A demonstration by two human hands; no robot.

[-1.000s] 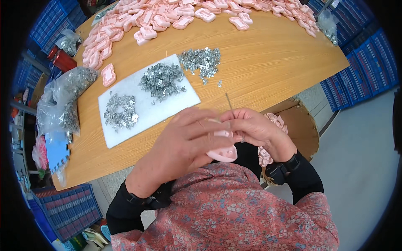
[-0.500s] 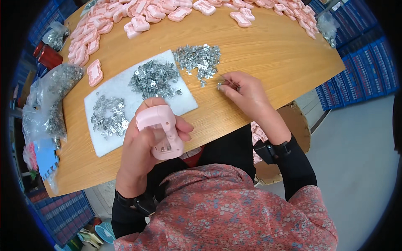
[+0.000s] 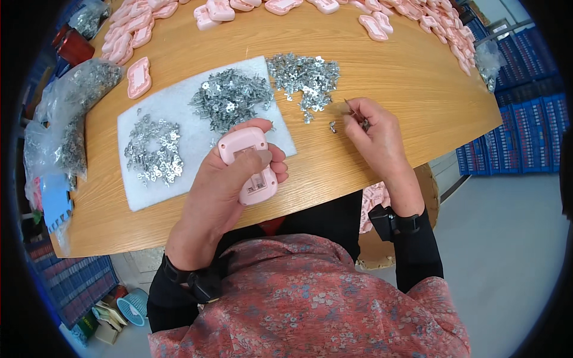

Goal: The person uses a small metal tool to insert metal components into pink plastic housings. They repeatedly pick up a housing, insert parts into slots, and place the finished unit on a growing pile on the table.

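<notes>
Far left: clear bag (image 3: 68, 116) of metal bits; lone pink shell (image 3: 139, 78) lies just right of it. White pad (image 3: 182, 110) bears two piles of silvery pieces, the left pile (image 3: 154, 149) thinner, the right pile (image 3: 231, 98) denser.

Left hand (image 3: 216, 178), near centre: clamped around a pink casing (image 3: 243, 141), held above the near table edge, recessed face up, thumb pressed across it. Metal shows at the recess's near end.

Right of the pad, a third pile (image 3: 307, 77) sits directly on the table (image 3: 406, 77). A single metal piece (image 3: 333, 126) shows just left of the right hand (image 3: 379, 134), whose fingers are drawn together, apparently on a slender rod (image 3: 351, 106).

Judgement: step in hand is fitting metal contacts into the casing. Next move calls for a fine pick-up by the right fingers, casing steady, recess exposed.

Hard to read: thumb covers mid-recess; rod and glints inside the right hand are small and partly hidden; far casings (image 3: 242, 3) are cut off by the upper edge.
</notes>
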